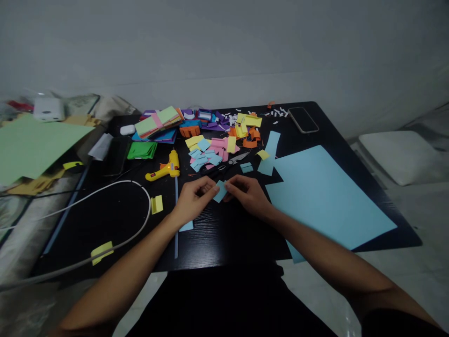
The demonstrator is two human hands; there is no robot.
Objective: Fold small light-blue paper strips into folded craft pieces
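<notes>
Between my two hands, above the black table, is a small light blue paper piece (220, 192). My left hand (196, 199) pinches its left side between thumb and fingers. On the right side, my right hand (247, 194) grips the same piece, thumb in front. Just beyond the hands lie scissors (240, 158) with dark handles, next to a heap of folded blue paper pieces (203, 158). A small folded blue piece (246, 167) rests beyond my right hand. Another blue piece (187, 226) is partly hidden below my left wrist.
A yellow glue gun (168, 167) and a looping white cable (147, 206) are at the left. A large blue sheet (326, 196) covers the table's right side. A phone (303, 120) lies at the back right, and coloured paper stacks (159, 122) at the back left.
</notes>
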